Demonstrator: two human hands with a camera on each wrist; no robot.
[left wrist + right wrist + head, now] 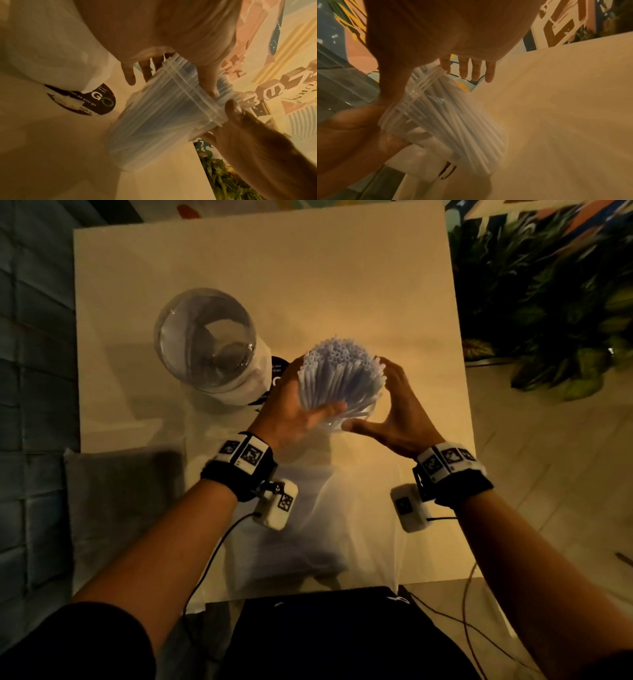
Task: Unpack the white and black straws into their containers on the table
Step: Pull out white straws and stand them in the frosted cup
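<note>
On the left of the head view, a clear empty container [205,337] stands on the white worktop [342,275], with a crumpled white bag [239,392] at its base and a black round label [277,368] just beside it. At lower left lies a grey packet [123,508] on the worktop's near edge. Toward the centre, the left hand [291,409] cups one side of a second clear container [356,414], its fingers spread and lying along the wall, thumb against the near rim. Filling that container is a dense bundle of white straws [342,371], standing upright with their open ends fanned out above the rim. To the right of the bundle, the right hand [397,409] curves round the other side, fingers reaching behind the straws and thumb stretched toward the left thumb below the rim. Both wrist views are blurred but show straight fingers beside the ridged rim. At far right, green plants [548,320] stand on the floor.
</note>
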